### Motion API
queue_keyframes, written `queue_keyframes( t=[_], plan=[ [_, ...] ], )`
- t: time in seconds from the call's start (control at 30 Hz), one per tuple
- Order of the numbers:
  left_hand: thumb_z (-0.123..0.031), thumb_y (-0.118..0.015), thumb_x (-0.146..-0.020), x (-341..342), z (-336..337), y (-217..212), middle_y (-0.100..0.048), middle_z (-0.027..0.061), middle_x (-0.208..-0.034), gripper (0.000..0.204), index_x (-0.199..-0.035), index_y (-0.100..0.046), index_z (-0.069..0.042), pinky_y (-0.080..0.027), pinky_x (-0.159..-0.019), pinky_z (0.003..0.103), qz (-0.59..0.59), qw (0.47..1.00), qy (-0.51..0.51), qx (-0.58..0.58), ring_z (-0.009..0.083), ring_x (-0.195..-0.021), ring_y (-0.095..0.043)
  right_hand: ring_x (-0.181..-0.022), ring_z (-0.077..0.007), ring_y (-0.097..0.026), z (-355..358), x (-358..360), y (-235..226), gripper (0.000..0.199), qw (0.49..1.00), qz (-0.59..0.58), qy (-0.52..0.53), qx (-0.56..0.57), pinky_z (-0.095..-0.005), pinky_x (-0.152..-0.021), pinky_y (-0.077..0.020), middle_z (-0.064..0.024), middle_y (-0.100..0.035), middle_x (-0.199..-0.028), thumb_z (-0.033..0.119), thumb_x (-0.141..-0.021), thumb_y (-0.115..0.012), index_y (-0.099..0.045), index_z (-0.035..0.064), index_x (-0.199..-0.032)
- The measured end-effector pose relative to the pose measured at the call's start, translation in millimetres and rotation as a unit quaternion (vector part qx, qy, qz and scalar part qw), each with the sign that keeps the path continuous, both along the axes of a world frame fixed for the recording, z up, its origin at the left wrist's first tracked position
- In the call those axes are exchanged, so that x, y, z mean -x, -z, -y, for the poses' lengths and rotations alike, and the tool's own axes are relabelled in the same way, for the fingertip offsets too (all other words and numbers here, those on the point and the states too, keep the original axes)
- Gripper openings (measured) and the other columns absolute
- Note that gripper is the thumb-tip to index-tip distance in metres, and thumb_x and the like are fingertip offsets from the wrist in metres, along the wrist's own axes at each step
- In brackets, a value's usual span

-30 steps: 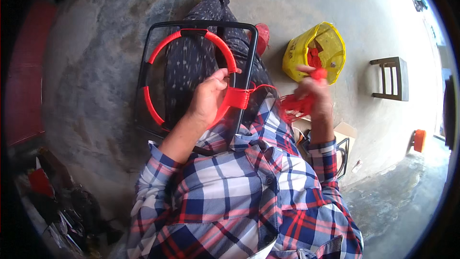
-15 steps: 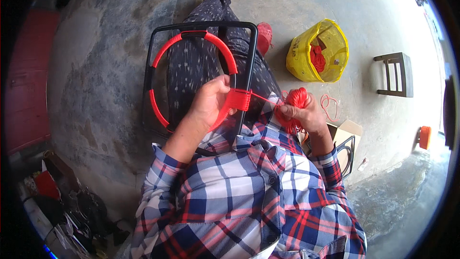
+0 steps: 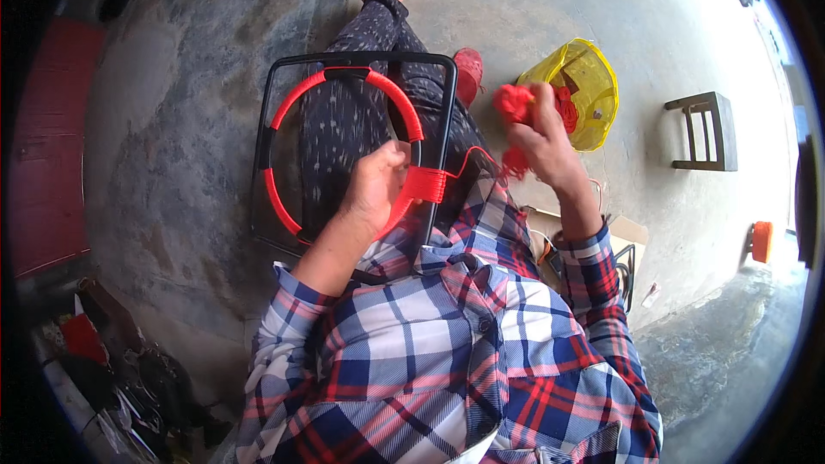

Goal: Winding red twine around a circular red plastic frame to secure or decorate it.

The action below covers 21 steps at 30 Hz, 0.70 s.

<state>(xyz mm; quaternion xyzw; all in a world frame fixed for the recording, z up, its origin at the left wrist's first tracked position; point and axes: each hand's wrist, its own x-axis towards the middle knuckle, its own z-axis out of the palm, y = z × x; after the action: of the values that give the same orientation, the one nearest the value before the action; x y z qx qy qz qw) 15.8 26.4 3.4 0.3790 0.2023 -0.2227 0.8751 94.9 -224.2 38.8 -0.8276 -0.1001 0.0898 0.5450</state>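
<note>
On my lap lies a black rectangular frame [image 3: 448,112] with a ring [image 3: 404,101] inside it, wrapped in red cord along several stretches. My left hand [image 3: 376,185] is closed round the ring's right side, its fingers partly hidden behind it. Beside that hand, a band of red cord [image 3: 425,184] is wound across ring and frame side together. A slack strand loops from the band toward my right hand [image 3: 547,142]. That hand, raised and slightly blurred, grips a bundle of red cord [image 3: 514,103] in front of the yellow bucket.
A yellow bucket [image 3: 601,77] with red cord inside stands on the concrete floor ahead to the right. Near it are a red shoe [image 3: 467,74] and a small dark stool [image 3: 711,131]. An open cardboard box [image 3: 632,232] sits by my right forearm; clutter [image 3: 129,369] lies at lower left.
My right hand has risen forward, away from my lap, with the cord bundle. The strand, taut before, now hangs in a loose loop. My left hand keeps its place on the ring.
</note>
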Motion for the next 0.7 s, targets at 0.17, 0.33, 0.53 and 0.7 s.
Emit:
queue_keyframes(
  t=[0.17, 0.33, 0.53, 0.7],
  plan=[
    [-0.021, -0.047, -0.088, 3.2, 23.9, -33.0, -0.058, 0.0111, -0.110, 0.035, -0.119, -0.051, -0.004, -0.042, -0.086, 0.029, 0.119, 0.971, -0.157, -0.132, 0.0172, -0.100, -0.054, -0.095, -0.0322, -0.061, -77.4, 0.5, -28.7, 0.042, 0.911, 0.297, -0.249, 0.139, -0.0448, -0.076, -0.0477, -0.0096, -0.061, -0.101, 0.018, -0.070, -0.072, -0.056, 0.0112, -0.109],
    [0.000, -0.046, -0.076, 3.8, 6.9, -2.8, -0.057, 0.0097, -0.107, 0.048, -0.123, -0.046, -0.001, -0.046, -0.084, 0.029, 0.104, 0.972, -0.123, -0.171, 0.0178, -0.094, -0.057, -0.105, -0.0307, -0.056, -72.8, 1.4, -12.0, 0.062, 0.918, 0.371, -0.041, 0.131, -0.0397, -0.088, -0.0445, -0.0096, -0.056, -0.117, 0.023, -0.057, -0.083, -0.055, 0.0093, -0.110],
    [0.015, -0.045, -0.066, -3.8, 9.1, -5.7, -0.063, 0.0121, -0.109, 0.059, -0.122, -0.053, -0.001, -0.055, -0.080, 0.035, 0.011, 0.994, -0.093, -0.048, 0.0228, -0.092, -0.065, -0.103, -0.0337, -0.056, -40.1, 23.4, 41.7, 0.047, 0.962, 0.225, -0.129, 0.091, -0.0415, -0.085, -0.0467, -0.0132, -0.058, -0.112, 0.017, -0.062, -0.081, -0.060, 0.0071, -0.102],
    [0.013, -0.047, -0.078, -4.2, 10.2, 2.1, -0.062, 0.0153, -0.110, 0.048, -0.124, -0.050, 0.001, -0.058, -0.079, 0.040, 0.032, 0.999, -0.001, -0.017, 0.0280, -0.090, -0.067, -0.101, -0.0360, -0.056, -56.4, 36.7, 43.5, 0.036, 0.981, 0.130, -0.141, 0.015, -0.0389, -0.089, -0.0469, -0.0161, -0.059, -0.106, 0.016, -0.069, -0.075, -0.063, 0.0026, -0.100]
  ],
)
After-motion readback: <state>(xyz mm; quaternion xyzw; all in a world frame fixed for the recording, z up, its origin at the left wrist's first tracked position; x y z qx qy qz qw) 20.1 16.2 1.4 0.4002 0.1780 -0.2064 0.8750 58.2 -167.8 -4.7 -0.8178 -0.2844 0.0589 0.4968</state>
